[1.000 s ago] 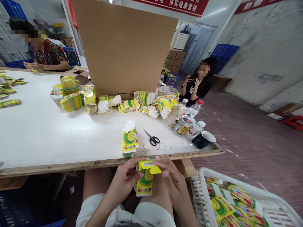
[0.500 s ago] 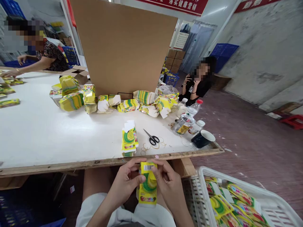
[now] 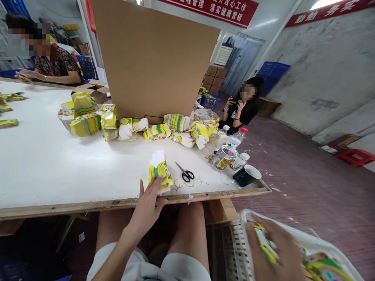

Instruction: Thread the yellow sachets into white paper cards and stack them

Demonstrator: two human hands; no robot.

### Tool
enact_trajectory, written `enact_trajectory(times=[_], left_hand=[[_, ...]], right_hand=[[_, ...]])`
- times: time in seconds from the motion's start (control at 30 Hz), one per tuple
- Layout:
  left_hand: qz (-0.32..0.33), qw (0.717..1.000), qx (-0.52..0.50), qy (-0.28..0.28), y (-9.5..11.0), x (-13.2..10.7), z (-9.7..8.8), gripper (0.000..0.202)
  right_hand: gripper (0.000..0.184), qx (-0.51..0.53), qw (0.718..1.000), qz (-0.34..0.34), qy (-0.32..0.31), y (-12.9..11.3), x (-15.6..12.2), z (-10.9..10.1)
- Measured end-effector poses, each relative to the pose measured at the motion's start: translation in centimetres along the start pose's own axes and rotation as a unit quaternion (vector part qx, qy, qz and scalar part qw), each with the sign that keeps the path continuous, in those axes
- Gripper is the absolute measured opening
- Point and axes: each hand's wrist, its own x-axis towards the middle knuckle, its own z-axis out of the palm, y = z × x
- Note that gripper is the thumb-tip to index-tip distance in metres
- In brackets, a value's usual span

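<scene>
My left hand reaches over the table edge with its fingers stretched out. Its fingertips rest on the top of a small stack of flat yellow-and-green cartons. Down at the right, my right hand is smeared by motion over a white plastic basket. A yellow carton shows between its thumb and fingers; whether it is gripped or lies beneath is unclear. More cartons lie in the basket, partly covered by the hand. Black-handled scissors lie right of the stack, near loose rubber bands.
Bundles of flat cartons line the back of the table before a large cardboard sheet. A dark mug and a clear jar stand at the right corner. One person sits far left; another is beyond the table.
The carton held in both hands has left my lap. My left hand has moved up onto the stack, and my right hand has swung right to the basket.
</scene>
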Motion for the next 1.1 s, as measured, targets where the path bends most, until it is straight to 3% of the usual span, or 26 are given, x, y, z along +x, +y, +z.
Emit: enact_trajectory(times=[0.07, 0.13, 0.2, 0.3, 0.4, 0.47, 0.57, 0.63, 0.7, 0.77, 0.93, 1.1], left_hand=[[0.015, 1.000, -0.005, -0.025, 0.3, -0.4, 0.5, 0.063], [0.027, 0.999, -0.020, -0.039, 0.7, -0.8, 0.6, 0.059], [0.031, 0.997, -0.042, -0.051, 0.9, -1.0, 0.3, 0.053], [0.022, 0.994, -0.102, -0.027, 0.8, -1.1, -0.4, 0.048], [-0.049, 0.972, -0.215, 0.079, 0.9, -1.3, -0.8, 0.048], [-0.107, 0.924, -0.351, 0.111, 1.4, -1.4, -0.8, 0.048], [-0.179, 0.796, -0.577, 0.038, 2.6, -1.4, -0.5, 0.051], [-0.201, 0.722, -0.661, -0.029, 3.3, -1.3, -0.4, 0.051], [-0.189, 0.689, -0.697, -0.063, 3.9, -1.3, -0.5, 0.048], [-0.168, 0.688, -0.703, -0.061, 4.1, -1.2, -0.6, 0.045], [-0.194, 0.727, -0.659, 0.002, 3.9, -1.2, 0.2, 0.037], [-0.177, 0.811, -0.557, 0.032, 4.1, -1.4, 0.1, 0.052]], right_hand=[[0.033, 0.097, 0.987, 0.078, -0.099, -1.4, -0.7, 4.8], [0.039, 0.199, 0.951, 0.171, -0.161, -3.1, -1.2, 10.5], [0.044, 0.311, 0.903, 0.216, -0.202, -4.6, -1.3, 15.2], [0.044, 0.375, 0.870, 0.229, -0.223, -6.0, -1.2, 18.2], [0.044, 0.423, 0.841, 0.262, -0.214, -6.6, -1.6, 16.9], [0.041, 0.479, 0.796, 0.300, -0.217, -7.1, -2.3, 15.1], [0.035, 0.539, 0.735, 0.336, -0.238, -8.1, -3.2, 13.1], [0.033, 0.548, 0.725, 0.339, -0.242, -8.6, -3.5, 12.5], [0.030, 0.541, 0.736, 0.330, -0.239, -8.7, -3.5, 12.1], [0.030, 0.523, 0.753, 0.317, -0.242, -8.6, -3.5, 11.9], [0.026, 0.472, 0.791, 0.282, -0.269, -8.2, -4.3, 11.8], [0.022, 0.409, 0.856, 0.235, -0.211, -8.1, -4.7, 11.4]])
